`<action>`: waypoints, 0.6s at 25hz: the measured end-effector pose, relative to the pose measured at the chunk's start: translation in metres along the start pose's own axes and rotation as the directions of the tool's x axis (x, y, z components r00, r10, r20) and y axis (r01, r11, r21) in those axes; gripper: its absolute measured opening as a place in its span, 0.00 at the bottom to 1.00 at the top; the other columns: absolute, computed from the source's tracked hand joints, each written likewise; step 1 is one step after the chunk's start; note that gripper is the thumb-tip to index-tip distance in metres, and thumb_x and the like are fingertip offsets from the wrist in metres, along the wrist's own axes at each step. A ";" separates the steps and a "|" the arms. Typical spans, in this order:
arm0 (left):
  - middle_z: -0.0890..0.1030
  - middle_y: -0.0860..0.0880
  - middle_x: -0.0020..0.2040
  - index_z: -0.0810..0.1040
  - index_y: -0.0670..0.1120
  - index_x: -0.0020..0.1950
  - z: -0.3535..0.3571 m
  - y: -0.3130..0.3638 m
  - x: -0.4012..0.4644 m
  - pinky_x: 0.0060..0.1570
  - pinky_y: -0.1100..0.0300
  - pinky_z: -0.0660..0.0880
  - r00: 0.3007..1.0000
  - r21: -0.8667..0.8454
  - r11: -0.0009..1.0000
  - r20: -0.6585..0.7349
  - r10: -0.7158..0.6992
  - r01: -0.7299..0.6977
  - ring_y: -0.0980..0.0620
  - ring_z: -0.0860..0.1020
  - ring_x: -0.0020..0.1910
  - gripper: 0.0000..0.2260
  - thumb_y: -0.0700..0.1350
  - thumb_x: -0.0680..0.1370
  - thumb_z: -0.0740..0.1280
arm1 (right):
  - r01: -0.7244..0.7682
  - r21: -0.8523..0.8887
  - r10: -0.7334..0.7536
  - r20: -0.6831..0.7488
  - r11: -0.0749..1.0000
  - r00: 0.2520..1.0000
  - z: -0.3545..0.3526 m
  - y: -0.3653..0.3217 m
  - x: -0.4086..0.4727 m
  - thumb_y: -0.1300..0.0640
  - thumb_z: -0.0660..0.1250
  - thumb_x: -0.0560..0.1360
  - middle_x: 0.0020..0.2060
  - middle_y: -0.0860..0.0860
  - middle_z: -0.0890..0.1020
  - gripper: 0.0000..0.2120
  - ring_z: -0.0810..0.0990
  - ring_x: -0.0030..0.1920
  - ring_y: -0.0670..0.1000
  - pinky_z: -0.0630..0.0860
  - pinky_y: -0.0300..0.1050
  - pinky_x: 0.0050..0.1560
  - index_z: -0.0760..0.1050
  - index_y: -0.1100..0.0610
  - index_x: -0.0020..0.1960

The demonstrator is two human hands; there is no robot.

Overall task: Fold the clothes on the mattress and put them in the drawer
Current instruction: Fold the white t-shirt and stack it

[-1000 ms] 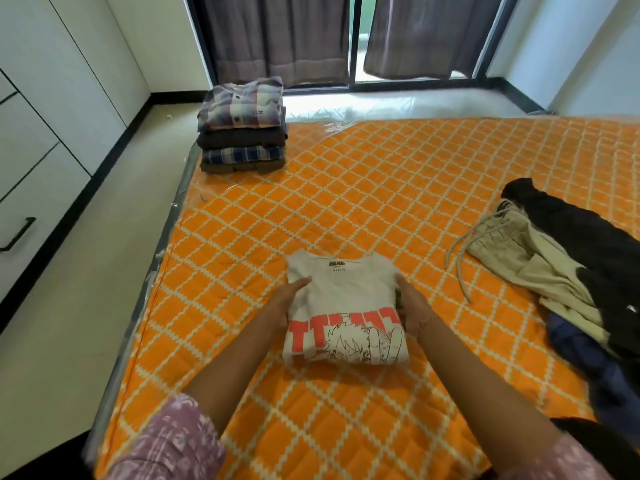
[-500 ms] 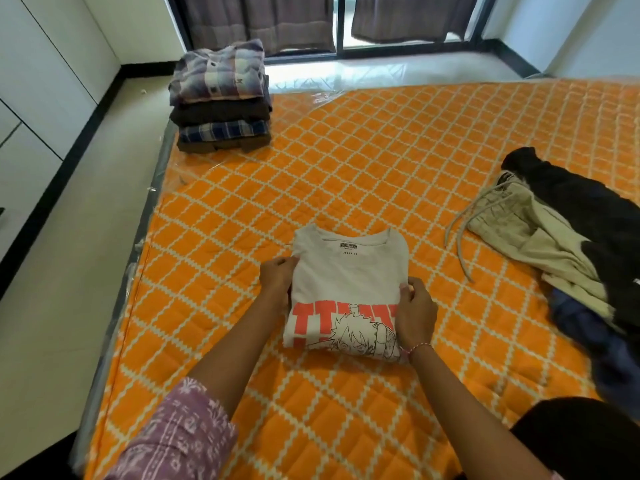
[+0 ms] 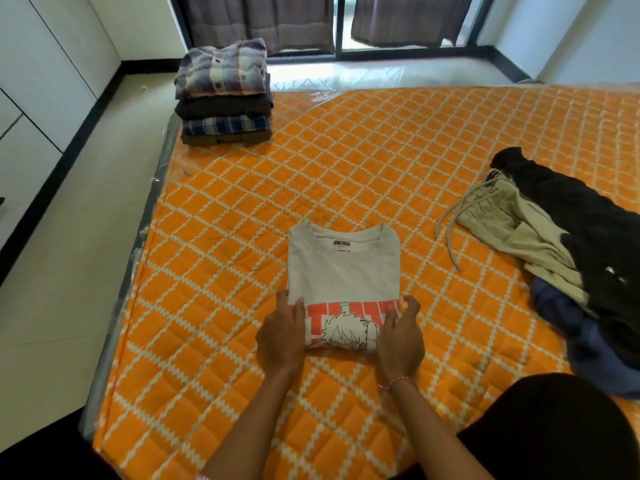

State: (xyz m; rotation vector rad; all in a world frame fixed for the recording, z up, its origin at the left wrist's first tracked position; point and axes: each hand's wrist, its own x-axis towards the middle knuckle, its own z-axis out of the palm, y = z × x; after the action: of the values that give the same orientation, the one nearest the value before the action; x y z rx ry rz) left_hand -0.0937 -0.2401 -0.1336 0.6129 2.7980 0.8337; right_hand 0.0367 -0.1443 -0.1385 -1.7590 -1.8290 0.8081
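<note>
On mattress (image 3: 242,393), folded T-shirt's (image 3: 344,268) collar points away.

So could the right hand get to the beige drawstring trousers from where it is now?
Probably yes: the right hand only cups the folded T-shirt, and bare mattress lies between it and the beige trousers.

Daylight enters through the glass door (image 3: 339,26) at the far end, between dark curtains (image 3: 263,22), and fills the room evenly and brightly. A pale sheen lies on the floor (image 3: 363,74) just inside the door, and the plastic wrap at the mattress (image 3: 381,150) edge glints. Shadows are soft and short. The wide lens bows straight lines toward the edges. Fine detail is slightly smeared, and the dark clothes (image 3: 588,237) at right lose texture.
</note>
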 end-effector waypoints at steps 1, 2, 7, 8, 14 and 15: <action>0.82 0.39 0.47 0.72 0.44 0.65 -0.005 -0.006 -0.002 0.38 0.54 0.73 0.998 -0.013 0.998 -0.037 -0.054 0.054 0.39 0.81 0.45 0.17 0.53 0.81 0.58 | 0.000 -0.045 -0.001 -0.003 0.999 1.000 -0.006 0.005 0.006 0.52 0.58 0.81 0.48 0.62 0.82 0.17 0.80 0.46 0.64 0.71 0.49 0.39 0.65 0.55 0.67; 0.82 0.38 0.47 0.74 0.44 0.64 -0.010 -0.012 -0.003 0.37 0.56 0.71 0.990 -0.035 0.993 -0.087 -0.115 0.112 0.39 0.80 0.45 0.16 0.51 0.81 0.59 | -0.017 -0.067 0.016 -0.024 0.998 1.000 -0.012 0.009 0.012 0.54 0.59 0.80 0.47 0.61 0.82 0.15 0.79 0.46 0.63 0.70 0.49 0.39 0.67 0.56 0.66; 0.81 0.41 0.49 0.77 0.40 0.55 -0.019 -0.017 0.018 0.42 0.54 0.73 0.963 -0.231 0.935 0.036 -0.269 0.269 0.42 0.79 0.47 0.17 0.52 0.82 0.57 | -0.075 0.001 0.074 0.103 0.997 0.992 -0.026 0.006 0.037 0.49 0.56 0.81 0.50 0.57 0.80 0.17 0.77 0.50 0.59 0.68 0.45 0.42 0.75 0.60 0.57; 0.81 0.41 0.51 0.76 0.41 0.57 -0.017 -0.011 0.029 0.46 0.53 0.76 0.942 -0.320 0.887 0.160 -0.295 0.332 0.42 0.79 0.49 0.18 0.54 0.81 0.57 | -0.113 0.048 0.101 0.206 0.992 0.973 -0.024 -0.001 0.043 0.45 0.55 0.81 0.46 0.56 0.80 0.20 0.77 0.48 0.59 0.67 0.44 0.41 0.76 0.60 0.53; 0.79 0.40 0.57 0.71 0.38 0.66 -0.031 0.024 0.055 0.36 0.59 0.77 0.748 -0.465 0.735 0.658 -0.087 0.494 0.50 0.80 0.41 0.18 0.44 0.79 0.66 | -0.489 0.374 0.125 0.680 0.788 0.722 -0.019 -0.024 0.077 0.51 0.70 0.74 0.49 0.60 0.83 0.19 0.83 0.42 0.57 0.81 0.52 0.46 0.76 0.63 0.58; 0.79 0.41 0.59 0.69 0.40 0.69 -0.032 0.024 0.055 0.35 0.61 0.77 0.750 -0.477 0.758 0.661 -0.023 0.444 0.51 0.80 0.42 0.19 0.42 0.79 0.64 | -0.504 0.414 0.083 0.706 0.758 0.704 -0.020 -0.024 0.077 0.52 0.69 0.75 0.48 0.60 0.83 0.18 0.84 0.40 0.56 0.82 0.51 0.43 0.75 0.62 0.60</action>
State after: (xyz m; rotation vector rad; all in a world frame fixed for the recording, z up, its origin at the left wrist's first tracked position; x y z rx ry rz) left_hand -0.1434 -0.2138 -0.0957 0.2965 1.7896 1.1410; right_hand 0.0284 -0.0664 -0.1117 -1.4528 -1.3594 2.1079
